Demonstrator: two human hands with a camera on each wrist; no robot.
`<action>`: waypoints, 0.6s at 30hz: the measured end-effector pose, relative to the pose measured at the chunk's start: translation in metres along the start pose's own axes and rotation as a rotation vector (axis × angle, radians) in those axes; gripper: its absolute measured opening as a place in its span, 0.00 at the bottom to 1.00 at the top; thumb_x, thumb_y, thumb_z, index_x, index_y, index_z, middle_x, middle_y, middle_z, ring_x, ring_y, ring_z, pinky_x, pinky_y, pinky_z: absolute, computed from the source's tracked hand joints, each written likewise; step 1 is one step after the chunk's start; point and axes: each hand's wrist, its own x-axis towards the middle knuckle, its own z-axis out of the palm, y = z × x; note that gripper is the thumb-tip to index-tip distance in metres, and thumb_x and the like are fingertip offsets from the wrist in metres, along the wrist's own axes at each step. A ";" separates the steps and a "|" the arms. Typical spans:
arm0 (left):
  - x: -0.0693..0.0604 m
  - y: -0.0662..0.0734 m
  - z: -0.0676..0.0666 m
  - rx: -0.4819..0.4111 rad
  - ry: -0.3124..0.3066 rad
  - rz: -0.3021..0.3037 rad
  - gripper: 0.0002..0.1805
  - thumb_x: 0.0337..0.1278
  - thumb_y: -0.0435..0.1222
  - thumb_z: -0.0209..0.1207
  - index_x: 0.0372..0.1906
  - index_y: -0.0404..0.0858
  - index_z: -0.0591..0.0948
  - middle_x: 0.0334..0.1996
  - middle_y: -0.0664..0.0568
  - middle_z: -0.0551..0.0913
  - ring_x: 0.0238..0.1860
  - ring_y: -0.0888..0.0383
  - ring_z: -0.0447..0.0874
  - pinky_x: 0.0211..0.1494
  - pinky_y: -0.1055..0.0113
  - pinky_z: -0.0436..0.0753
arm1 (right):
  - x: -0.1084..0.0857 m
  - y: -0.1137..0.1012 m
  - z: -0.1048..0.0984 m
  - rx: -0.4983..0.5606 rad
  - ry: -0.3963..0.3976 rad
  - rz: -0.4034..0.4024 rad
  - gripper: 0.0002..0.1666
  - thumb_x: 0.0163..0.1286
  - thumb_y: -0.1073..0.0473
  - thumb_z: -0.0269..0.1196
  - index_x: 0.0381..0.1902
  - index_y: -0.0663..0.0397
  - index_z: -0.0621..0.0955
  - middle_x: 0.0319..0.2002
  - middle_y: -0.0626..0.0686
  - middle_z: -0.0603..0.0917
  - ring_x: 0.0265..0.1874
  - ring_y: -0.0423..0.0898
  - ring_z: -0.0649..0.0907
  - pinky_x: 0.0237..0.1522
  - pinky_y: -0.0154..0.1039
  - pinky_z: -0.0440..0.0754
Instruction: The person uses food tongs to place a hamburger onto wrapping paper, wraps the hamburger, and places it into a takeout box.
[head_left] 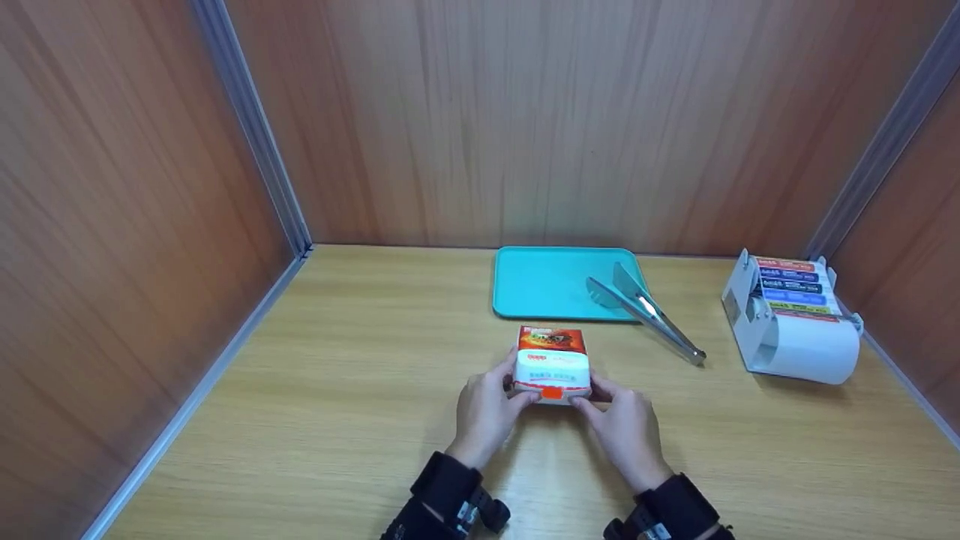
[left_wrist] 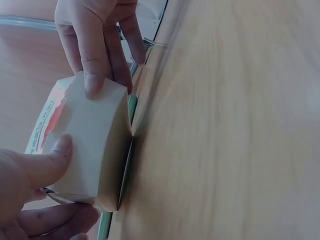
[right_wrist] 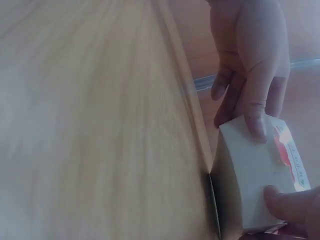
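A small paper burger box (head_left: 553,364), closed, with a red-orange picture on top and an orange tab at the front, is between both hands. My left hand (head_left: 485,412) grips its left side, thumb on the plain front face, fingers along the side. On the right side, my right hand (head_left: 624,427) holds it the same way. Both wrist views show the thumbs pressing the pale front of the box (left_wrist: 82,130). Whether its base touches the table is hard to tell. Behind it lie a turquoise tray (head_left: 540,281) and metal tongs (head_left: 660,326), their tips over the tray.
At the right stands a white dispenser (head_left: 817,349) with a row of coloured labels on top. Wood-grain panels (head_left: 562,120) close off the back and both sides of the wooden table (head_left: 337,390).
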 end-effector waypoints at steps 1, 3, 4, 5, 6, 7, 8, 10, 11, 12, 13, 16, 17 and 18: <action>0.000 0.000 0.001 -0.014 0.002 -0.001 0.44 0.52 0.33 0.80 0.76 0.42 0.76 0.53 0.49 0.92 0.45 0.61 0.88 0.47 0.69 0.86 | 0.000 0.001 0.000 0.005 0.012 -0.004 0.34 0.63 0.61 0.80 0.65 0.65 0.82 0.52 0.60 0.91 0.51 0.55 0.91 0.57 0.56 0.85; 0.001 -0.002 0.002 -0.041 -0.006 0.001 0.43 0.53 0.32 0.80 0.76 0.40 0.75 0.54 0.48 0.91 0.50 0.60 0.89 0.51 0.66 0.87 | 0.001 0.003 0.001 0.036 0.025 -0.008 0.32 0.62 0.61 0.80 0.63 0.65 0.83 0.53 0.61 0.90 0.52 0.55 0.91 0.57 0.55 0.86; 0.001 -0.003 0.002 -0.056 -0.015 0.001 0.44 0.53 0.32 0.79 0.77 0.39 0.75 0.54 0.47 0.91 0.49 0.59 0.88 0.52 0.65 0.87 | 0.001 0.004 0.002 0.061 0.026 -0.008 0.31 0.62 0.62 0.80 0.62 0.66 0.83 0.54 0.62 0.90 0.52 0.55 0.91 0.57 0.53 0.87; 0.002 -0.004 0.002 -0.064 -0.027 0.000 0.44 0.53 0.32 0.79 0.77 0.37 0.74 0.55 0.46 0.91 0.49 0.58 0.88 0.52 0.63 0.87 | 0.002 0.006 0.003 0.092 0.023 -0.005 0.32 0.62 0.63 0.80 0.62 0.67 0.83 0.54 0.63 0.89 0.52 0.56 0.91 0.56 0.52 0.87; 0.002 -0.005 0.001 -0.066 -0.041 -0.003 0.45 0.53 0.32 0.80 0.77 0.37 0.73 0.55 0.46 0.90 0.49 0.58 0.88 0.52 0.62 0.86 | 0.003 0.007 0.003 0.123 0.017 -0.001 0.32 0.62 0.64 0.80 0.63 0.69 0.83 0.54 0.64 0.89 0.52 0.57 0.91 0.55 0.51 0.88; 0.003 -0.006 0.000 -0.065 -0.055 -0.006 0.47 0.53 0.33 0.80 0.78 0.36 0.72 0.55 0.45 0.90 0.49 0.57 0.87 0.52 0.62 0.86 | 0.004 0.008 0.003 0.149 0.008 0.003 0.33 0.62 0.66 0.79 0.64 0.69 0.82 0.54 0.65 0.89 0.52 0.57 0.91 0.55 0.50 0.88; 0.004 -0.007 -0.002 -0.065 -0.069 -0.015 0.48 0.52 0.33 0.80 0.78 0.36 0.71 0.57 0.45 0.89 0.51 0.56 0.86 0.55 0.61 0.85 | 0.005 0.009 0.004 0.166 -0.005 0.009 0.35 0.61 0.67 0.79 0.66 0.69 0.81 0.53 0.66 0.89 0.51 0.57 0.91 0.54 0.49 0.89; 0.005 -0.009 -0.004 -0.075 -0.096 -0.033 0.49 0.52 0.33 0.81 0.79 0.36 0.69 0.61 0.44 0.87 0.53 0.54 0.85 0.57 0.59 0.85 | 0.006 0.011 0.003 0.182 -0.028 0.020 0.40 0.61 0.69 0.79 0.70 0.68 0.78 0.52 0.66 0.90 0.48 0.57 0.91 0.52 0.48 0.89; 0.006 -0.009 -0.005 -0.081 -0.109 -0.044 0.50 0.52 0.32 0.80 0.80 0.36 0.68 0.62 0.44 0.85 0.55 0.52 0.85 0.58 0.58 0.85 | 0.007 0.012 0.003 0.179 -0.038 0.023 0.42 0.61 0.69 0.79 0.72 0.67 0.76 0.51 0.65 0.90 0.47 0.57 0.92 0.52 0.48 0.90; 0.007 -0.009 -0.006 -0.084 -0.120 -0.051 0.50 0.53 0.32 0.80 0.80 0.37 0.67 0.64 0.43 0.84 0.57 0.51 0.85 0.60 0.57 0.84 | 0.007 0.012 0.002 0.171 -0.045 0.025 0.44 0.62 0.69 0.79 0.74 0.66 0.75 0.51 0.65 0.90 0.47 0.56 0.92 0.51 0.48 0.90; 0.007 -0.010 -0.007 -0.086 -0.124 -0.058 0.50 0.54 0.32 0.80 0.81 0.37 0.67 0.66 0.43 0.83 0.60 0.49 0.84 0.63 0.55 0.83 | 0.008 0.012 0.002 0.159 -0.053 0.024 0.45 0.62 0.68 0.79 0.75 0.65 0.74 0.52 0.65 0.90 0.46 0.56 0.92 0.51 0.48 0.90; 0.008 -0.010 -0.009 -0.082 -0.129 -0.064 0.50 0.56 0.34 0.79 0.82 0.38 0.66 0.70 0.41 0.79 0.68 0.44 0.79 0.70 0.50 0.79 | 0.008 0.013 0.002 0.141 -0.063 0.012 0.46 0.64 0.65 0.78 0.77 0.64 0.72 0.58 0.65 0.87 0.47 0.56 0.91 0.52 0.48 0.90; 0.008 -0.010 -0.009 -0.076 -0.130 -0.059 0.50 0.57 0.34 0.78 0.82 0.38 0.66 0.72 0.41 0.77 0.71 0.44 0.77 0.73 0.50 0.77 | 0.008 0.014 0.002 0.144 -0.068 0.006 0.47 0.64 0.65 0.78 0.77 0.63 0.71 0.60 0.65 0.86 0.48 0.56 0.91 0.52 0.48 0.89; 0.008 -0.011 -0.009 -0.072 -0.129 -0.049 0.50 0.57 0.34 0.78 0.82 0.38 0.66 0.73 0.41 0.76 0.71 0.44 0.77 0.73 0.50 0.76 | 0.009 0.014 0.002 0.149 -0.072 -0.001 0.47 0.64 0.65 0.78 0.78 0.62 0.71 0.62 0.65 0.85 0.49 0.57 0.90 0.53 0.48 0.89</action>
